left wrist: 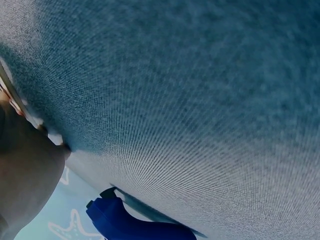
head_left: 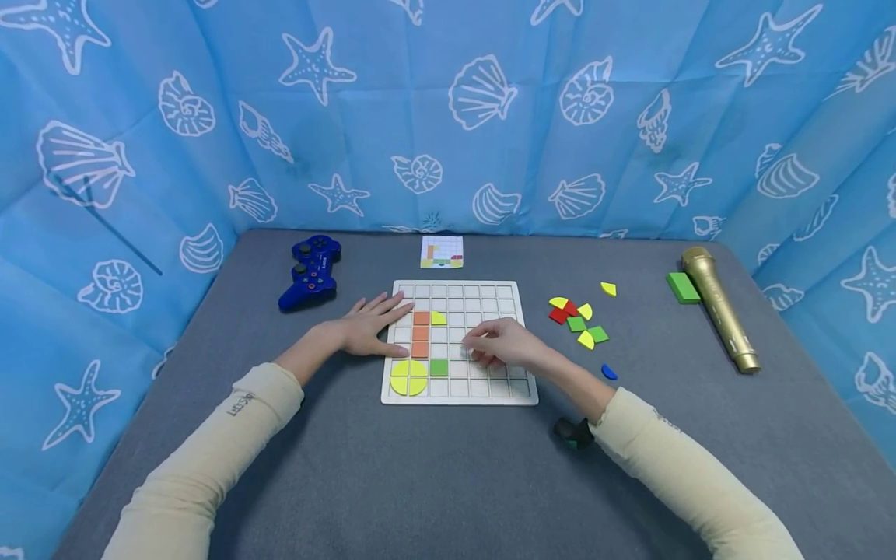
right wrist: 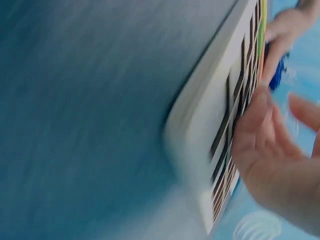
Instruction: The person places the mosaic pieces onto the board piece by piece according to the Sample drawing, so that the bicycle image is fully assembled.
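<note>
While the board (head_left: pixel 483 306) lies under my hands, my left hand (head_left: pixel 367 328) rests on its left side, fingers spread. My right hand (head_left: pixel 509 343) is over it with fingers bent; I can't tell if they pinch anything. Beside my left hand sit orange bits (head_left: pixel 421 334) and a yellow quarter (head_left: pixel 438 318); nearer me are a yellow circle (head_left: pixel 402 384) and a green square (head_left: pixel 439 368). Loose bits (head_left: pixel 576 324) lie right of my right hand, and farther out a gold mic (head_left: pixel 721 313). Past my left hand are a blue controller (head_left: pixel 315 272) and a card (head_left: pixel 442 252).
</note>
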